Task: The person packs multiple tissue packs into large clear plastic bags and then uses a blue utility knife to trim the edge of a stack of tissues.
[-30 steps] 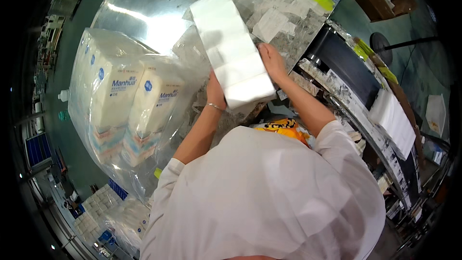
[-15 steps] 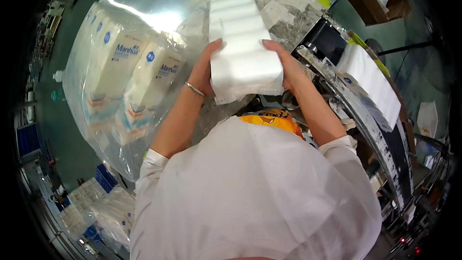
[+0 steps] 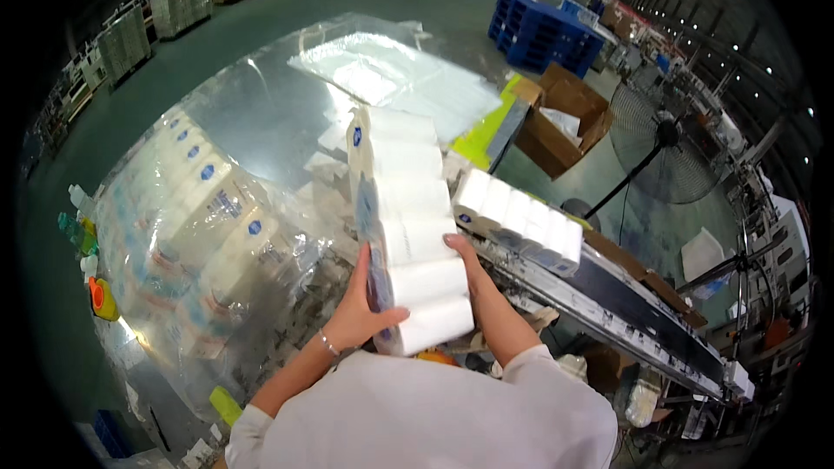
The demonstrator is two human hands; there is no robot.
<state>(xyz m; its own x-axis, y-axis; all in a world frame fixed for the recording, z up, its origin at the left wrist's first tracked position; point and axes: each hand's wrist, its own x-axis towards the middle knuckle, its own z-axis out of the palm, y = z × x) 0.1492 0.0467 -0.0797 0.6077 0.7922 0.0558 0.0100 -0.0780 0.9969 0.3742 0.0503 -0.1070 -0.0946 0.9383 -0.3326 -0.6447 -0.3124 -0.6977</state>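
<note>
The left hand (image 3: 354, 311) and the right hand (image 3: 467, 262) are clamped from both sides on a long white pack of rolls (image 3: 417, 230), which slants away over the near right part of the metal table (image 3: 252, 108), thumbs on its upper face; the right hand's other fingers seem to press its right side, though they are mostly hidden. To the left sits a clear plastic bag (image 3: 291, 243) of packs, while on the right a second pack (image 3: 521, 215) lies on the dark conveyor belt (image 3: 638, 308).
</note>
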